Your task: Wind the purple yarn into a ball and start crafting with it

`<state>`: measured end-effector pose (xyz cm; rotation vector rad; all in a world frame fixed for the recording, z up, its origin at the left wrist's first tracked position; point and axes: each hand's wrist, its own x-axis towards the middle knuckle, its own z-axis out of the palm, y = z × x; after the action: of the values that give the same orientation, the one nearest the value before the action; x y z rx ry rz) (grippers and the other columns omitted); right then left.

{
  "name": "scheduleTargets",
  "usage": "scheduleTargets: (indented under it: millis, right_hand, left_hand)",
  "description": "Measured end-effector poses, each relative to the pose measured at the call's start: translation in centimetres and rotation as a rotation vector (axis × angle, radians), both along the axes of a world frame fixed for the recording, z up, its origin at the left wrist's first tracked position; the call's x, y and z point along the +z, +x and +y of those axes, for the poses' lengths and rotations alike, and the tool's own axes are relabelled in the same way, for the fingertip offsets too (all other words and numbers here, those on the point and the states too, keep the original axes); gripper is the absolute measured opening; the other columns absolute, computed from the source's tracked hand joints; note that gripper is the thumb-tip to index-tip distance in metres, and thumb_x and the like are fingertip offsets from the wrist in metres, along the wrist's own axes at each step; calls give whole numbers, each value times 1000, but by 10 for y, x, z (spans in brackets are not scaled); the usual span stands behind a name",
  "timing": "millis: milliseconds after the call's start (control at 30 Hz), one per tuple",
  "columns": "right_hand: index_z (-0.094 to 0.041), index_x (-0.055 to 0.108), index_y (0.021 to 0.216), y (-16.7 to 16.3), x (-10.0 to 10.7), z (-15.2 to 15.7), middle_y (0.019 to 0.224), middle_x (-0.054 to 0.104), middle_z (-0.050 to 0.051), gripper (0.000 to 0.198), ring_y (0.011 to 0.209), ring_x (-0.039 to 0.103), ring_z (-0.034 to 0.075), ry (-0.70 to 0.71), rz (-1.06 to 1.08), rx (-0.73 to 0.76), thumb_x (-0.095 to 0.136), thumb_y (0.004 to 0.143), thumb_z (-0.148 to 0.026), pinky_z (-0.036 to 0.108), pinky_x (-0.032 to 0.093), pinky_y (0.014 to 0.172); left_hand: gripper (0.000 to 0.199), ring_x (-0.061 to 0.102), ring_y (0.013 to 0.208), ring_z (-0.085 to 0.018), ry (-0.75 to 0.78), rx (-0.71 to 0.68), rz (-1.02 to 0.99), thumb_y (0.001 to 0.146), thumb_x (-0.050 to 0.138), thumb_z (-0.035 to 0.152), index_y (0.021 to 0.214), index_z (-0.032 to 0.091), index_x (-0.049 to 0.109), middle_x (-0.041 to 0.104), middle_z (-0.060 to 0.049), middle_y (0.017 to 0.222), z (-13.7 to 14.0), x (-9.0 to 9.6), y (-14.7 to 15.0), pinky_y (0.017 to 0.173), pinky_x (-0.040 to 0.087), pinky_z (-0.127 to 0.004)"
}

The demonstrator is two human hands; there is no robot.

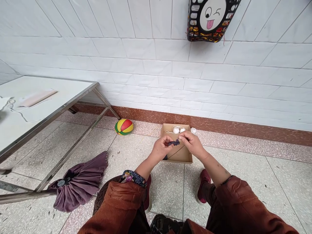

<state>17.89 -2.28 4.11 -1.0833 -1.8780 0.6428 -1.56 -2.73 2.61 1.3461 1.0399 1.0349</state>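
Observation:
A small dark piece (173,143), which looks like knitted or crocheted yarn, is pinched in the fingers of my left hand (162,148). My right hand (192,143) is closed at the piece's right end, fingertips pressed together; whatever they grip is too small to make out. Both hands are above an open cardboard box (180,161). Inside the box, white yarn balls (179,130) lie at the back with loose white strands. A dark strand (175,152) runs across the box floor towards a dark item (165,157) at the left, partly hidden by my left wrist.
Another white ball (193,130) sits just outside the box. A striped ball (124,126) rests near the wall. Left of me are a folded purple umbrella (81,182) and a metal-framed table (60,94). A black basket (213,19) hangs on the tiled wall.

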Motion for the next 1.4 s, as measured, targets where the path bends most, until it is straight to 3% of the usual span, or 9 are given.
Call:
scheduleTargets:
  millis: [133, 300, 533, 700, 867, 1033, 1200, 1300, 1400]
  right_hand:
    - [-21, 65, 84, 0, -13, 7, 79, 67, 4, 22, 77, 63, 19, 8, -32, -45, 53, 100, -32, 31, 49, 74]
    - [-21, 64, 86, -9, -26, 0, 79, 67, 4, 27, 75, 62, 18, -40, -117, 20, 47, 102, -33, 29, 48, 70]
    - [-21, 64, 94, -11, -11, -14, 83, 68, 4, 21, 75, 63, 17, -18, -147, 206, 48, 102, -33, 29, 49, 72]
    - [-22, 66, 93, 4, 3, -6, 87, 71, 5, 21, 82, 65, 19, -20, -56, 73, 50, 102, -33, 32, 50, 76]
    - [-21, 65, 88, 10, -11, 5, 82, 68, 4, 21, 78, 63, 18, -63, -67, -79, 50, 100, -30, 30, 48, 74]
    - [-21, 66, 93, -5, -27, -1, 82, 69, 3, 20, 74, 63, 18, -155, -146, 49, 48, 100, -25, 29, 48, 70]
    - [-22, 67, 98, -12, -14, -12, 86, 71, 4, 23, 78, 65, 18, -76, -191, 223, 46, 103, -30, 30, 50, 74]
    - [-22, 67, 97, -4, -4, -10, 89, 71, 5, 22, 80, 65, 19, -24, -128, 181, 48, 103, -32, 31, 51, 75]
    - [-23, 67, 92, 4, -4, -1, 87, 70, 5, 21, 82, 64, 20, -14, -92, 66, 51, 101, -32, 32, 50, 77]
  left_hand:
    - [25, 61, 78, -13, -100, -144, -185, 69, 80, 22, 87, 17, 64, 67, -1, 84, -5, 10, 0, 75, 46, -26]
    - [32, 58, 73, -10, -154, -30, -333, 66, 85, 29, 85, 18, 61, 64, 2, 80, 1, 11, -1, 76, 46, -25]
    - [21, 60, 80, -13, -4, 147, -91, 72, 76, 26, 88, 18, 64, 67, 0, 87, 13, 1, 2, 79, 47, -27]
    - [18, 62, 81, -15, -15, -16, -5, 74, 75, 25, 88, 18, 67, 68, -2, 87, 7, 4, 2, 80, 47, -30]
    - [25, 62, 85, -15, -148, -235, -129, 74, 80, 30, 93, 18, 69, 69, -4, 93, -2, 11, 3, 79, 47, -29]
    - [32, 59, 76, -12, -181, -107, -290, 70, 83, 33, 92, 19, 65, 66, -1, 89, 1, 11, 3, 76, 48, -27]
    - [30, 57, 74, -11, -71, 61, -208, 70, 80, 34, 88, 19, 61, 63, 1, 82, 11, 7, 0, 76, 47, -27]
    - [26, 57, 72, -12, -9, 58, -52, 69, 79, 30, 83, 19, 60, 62, 2, 77, 11, 7, -2, 73, 46, -26]
    - [23, 58, 72, -12, -41, -67, -13, 69, 79, 27, 81, 18, 62, 63, 1, 78, 5, 9, -5, 71, 45, -26]
